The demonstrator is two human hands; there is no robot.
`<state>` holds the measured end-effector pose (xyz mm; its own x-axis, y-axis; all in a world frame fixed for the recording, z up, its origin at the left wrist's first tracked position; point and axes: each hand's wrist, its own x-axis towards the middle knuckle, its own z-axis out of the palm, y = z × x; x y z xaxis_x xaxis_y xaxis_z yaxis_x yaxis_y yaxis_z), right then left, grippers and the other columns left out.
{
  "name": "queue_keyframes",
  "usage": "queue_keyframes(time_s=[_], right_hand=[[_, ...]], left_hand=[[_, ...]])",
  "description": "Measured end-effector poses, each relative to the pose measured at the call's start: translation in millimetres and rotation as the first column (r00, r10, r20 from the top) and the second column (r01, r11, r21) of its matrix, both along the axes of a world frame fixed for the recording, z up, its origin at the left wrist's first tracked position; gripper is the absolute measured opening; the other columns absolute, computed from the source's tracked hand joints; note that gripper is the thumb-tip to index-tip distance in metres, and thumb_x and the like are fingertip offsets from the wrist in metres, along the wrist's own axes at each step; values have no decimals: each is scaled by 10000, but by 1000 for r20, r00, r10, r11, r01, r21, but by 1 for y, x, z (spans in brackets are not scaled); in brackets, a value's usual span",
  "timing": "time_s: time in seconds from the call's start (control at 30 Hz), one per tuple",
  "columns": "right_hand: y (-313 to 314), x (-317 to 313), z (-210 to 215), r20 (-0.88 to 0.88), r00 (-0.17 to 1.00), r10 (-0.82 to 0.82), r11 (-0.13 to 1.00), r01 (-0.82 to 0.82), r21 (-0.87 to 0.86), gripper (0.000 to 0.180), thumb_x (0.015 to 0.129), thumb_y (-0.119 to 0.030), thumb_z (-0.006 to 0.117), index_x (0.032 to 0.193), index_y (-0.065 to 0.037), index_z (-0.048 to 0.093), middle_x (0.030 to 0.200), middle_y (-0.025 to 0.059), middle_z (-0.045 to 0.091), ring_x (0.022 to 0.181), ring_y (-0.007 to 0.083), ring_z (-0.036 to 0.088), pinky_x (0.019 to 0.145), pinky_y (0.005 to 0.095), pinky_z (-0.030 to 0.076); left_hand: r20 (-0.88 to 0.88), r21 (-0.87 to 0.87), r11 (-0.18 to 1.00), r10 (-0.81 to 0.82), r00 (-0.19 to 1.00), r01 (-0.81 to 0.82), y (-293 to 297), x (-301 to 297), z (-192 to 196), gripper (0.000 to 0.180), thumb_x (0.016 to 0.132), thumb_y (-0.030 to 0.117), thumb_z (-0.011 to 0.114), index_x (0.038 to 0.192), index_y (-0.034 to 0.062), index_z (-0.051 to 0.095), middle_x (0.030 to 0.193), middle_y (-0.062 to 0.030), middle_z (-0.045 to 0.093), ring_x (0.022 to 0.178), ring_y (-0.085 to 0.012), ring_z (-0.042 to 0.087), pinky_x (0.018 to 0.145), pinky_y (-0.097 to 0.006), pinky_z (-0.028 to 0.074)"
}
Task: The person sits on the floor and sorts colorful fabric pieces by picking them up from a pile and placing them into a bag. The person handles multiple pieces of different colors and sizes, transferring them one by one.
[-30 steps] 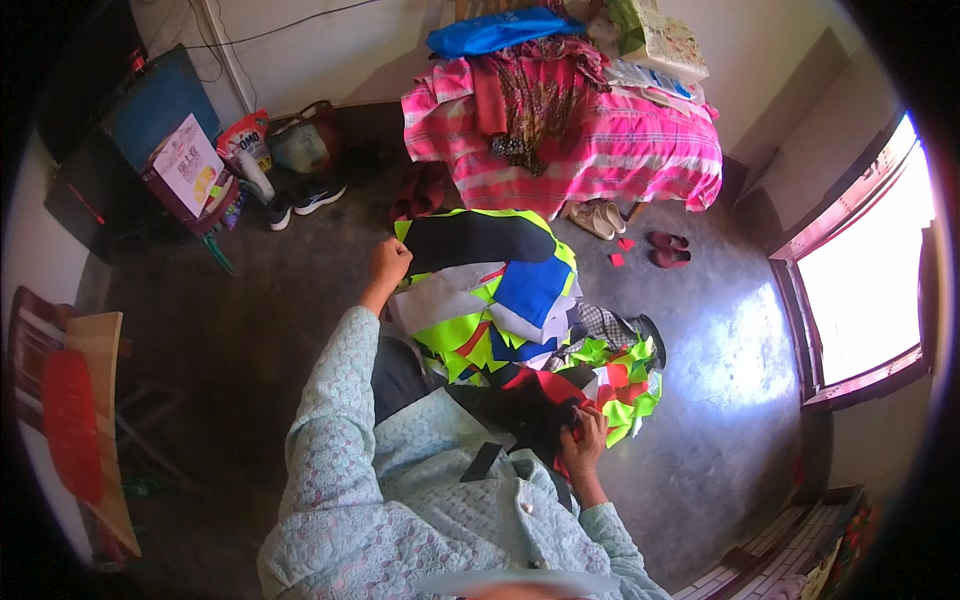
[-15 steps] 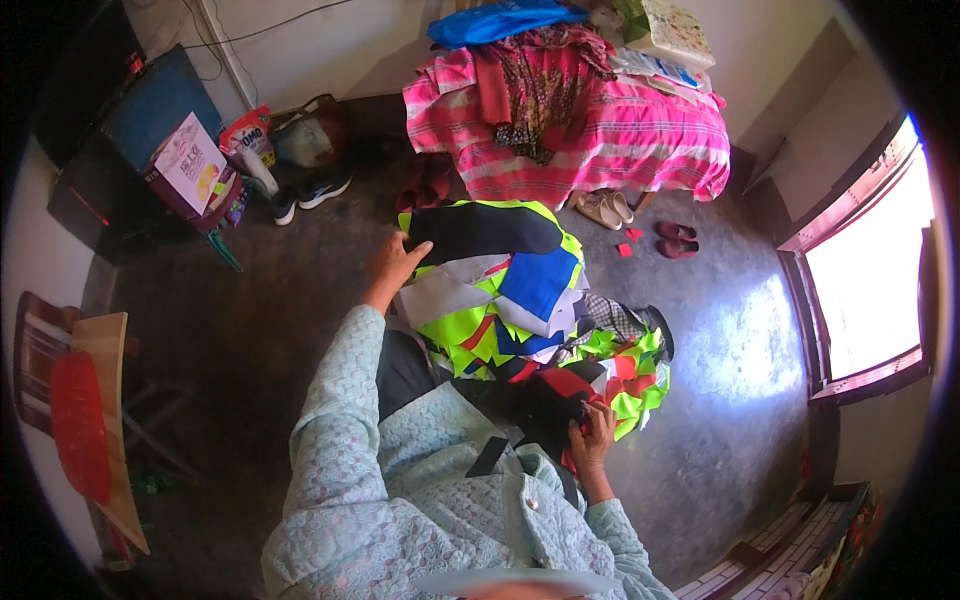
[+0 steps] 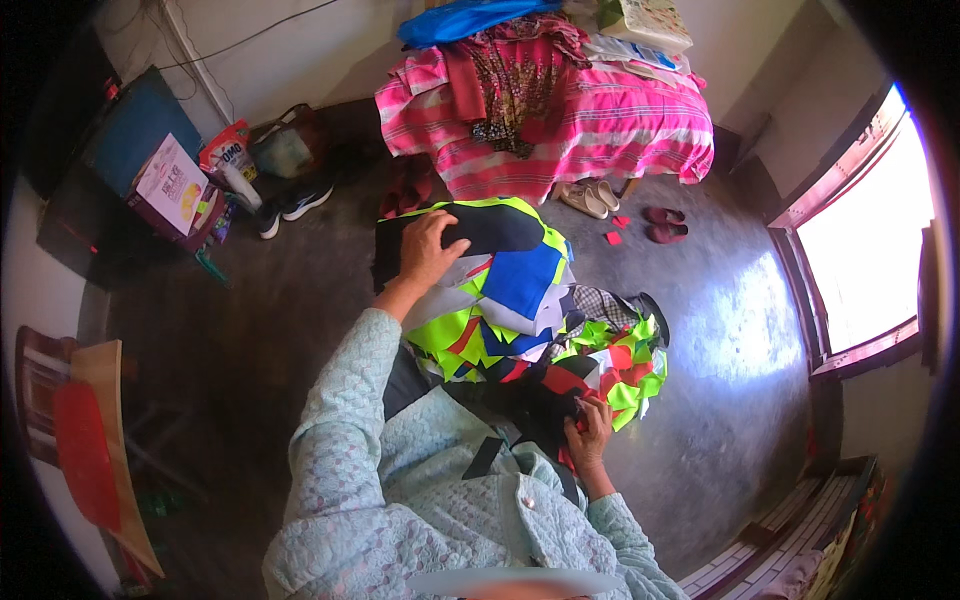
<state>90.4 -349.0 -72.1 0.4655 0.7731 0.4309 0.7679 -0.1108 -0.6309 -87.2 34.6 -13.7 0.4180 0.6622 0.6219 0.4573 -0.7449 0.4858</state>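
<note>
A heap of cloth scraps [image 3: 462,302] in grey, blue, black and neon yellow-green rises in front of my lap. Across its far top lies a black cloth piece [image 3: 500,228] edged in yellow-green. My left hand [image 3: 430,252] rests over this black piece, thumb apart from the bent fingers, gripping nothing that I can see. My right hand [image 3: 590,436] is closed close to my body, beside dark and red cloth [image 3: 565,382]. What its fingers hold is too small and shaded to name. To its far side is a smaller pile of yellow-green and red scraps [image 3: 632,370].
A bed with a pink striped cover [image 3: 600,130] stands beyond the heap, with beige shoes [image 3: 588,199] and dark red shoes [image 3: 664,225] near it. Small red scraps [image 3: 614,238] lie on the floor. At left are a wooden chair [image 3: 118,430] and a carton [image 3: 172,185].
My left hand has moved right, from the left edge of the black cloth piece onto its upper surface. My right hand stays almost in place. The whole view has shifted slightly.
</note>
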Motion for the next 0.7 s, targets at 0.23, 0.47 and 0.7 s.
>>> queue_keyframes(time_s=[0.23, 0.47, 0.7], right_hand=[[0, 2, 1, 21, 1000, -19, 1000, 19, -5, 353, 601, -84, 691, 938, -29, 601, 983, 134, 596, 878, 333, 544, 786, 409, 443], [2, 4, 0, 14, 1000, -5, 1000, 5, 9, 343, 596, -84, 688, 924, -36, 601, 970, 126, 595, 858, 326, 536, 762, 407, 435], [2, 3, 2, -20, 1000, -7, 1000, 7, 2, 338, 595, -79, 687, 917, -28, 598, 960, 129, 594, 859, 327, 537, 764, 410, 436]], left_hand=[[-243, 2, 991, -127, 962, 132, -7, 51, 0, 263, 702, 316, 746, 861, 128, 655, 968, -45, 633, 1001, -221, 576, 907, -386, 361], [-289, -14, 983, -180, 940, 184, -10, 74, 3, 193, 703, 264, 741, 787, 123, 640, 930, -24, 627, 942, -220, 591, 846, -377, 404], [-217, -98, 986, -151, 964, 132, -3, 87, 2, 130, 733, 233, 714, 729, 119, 652, 777, -40, 640, 810, -255, 629, 724, -404, 461]])
